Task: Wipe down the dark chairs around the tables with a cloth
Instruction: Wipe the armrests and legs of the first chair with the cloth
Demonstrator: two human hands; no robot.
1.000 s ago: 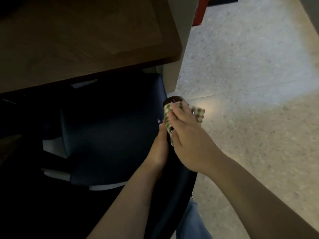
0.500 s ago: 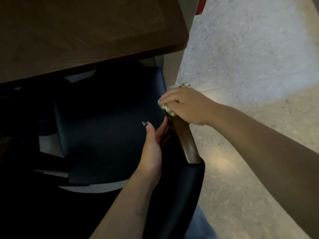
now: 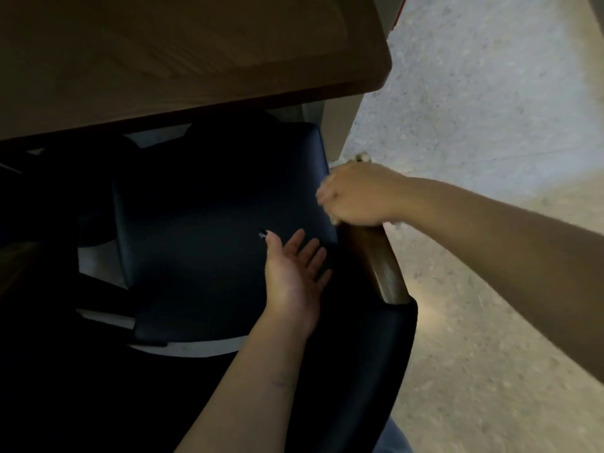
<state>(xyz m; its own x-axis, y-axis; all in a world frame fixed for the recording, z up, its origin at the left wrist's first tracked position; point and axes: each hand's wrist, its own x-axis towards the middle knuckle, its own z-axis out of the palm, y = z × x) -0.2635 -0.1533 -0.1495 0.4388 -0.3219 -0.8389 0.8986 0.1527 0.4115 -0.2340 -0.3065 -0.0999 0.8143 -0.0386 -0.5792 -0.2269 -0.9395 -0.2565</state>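
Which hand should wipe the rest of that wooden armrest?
Right. The right hand already grips the cloth at the far end of the wooden armrest. The left hand is open and empty over the seat.

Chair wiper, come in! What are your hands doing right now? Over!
Right hand grips cloth on the wooden armrest. Left hand open, over the dark seat. Nothing blocking.

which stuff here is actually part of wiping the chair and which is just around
In the job:
- dark chair, with its wooden armrest
- cloth, mostly hidden under the right hand, whose fingers curl over it at the armrest's front end
- left hand, open, palm up above the seat

Just around:
- wooden table
- speckled floor
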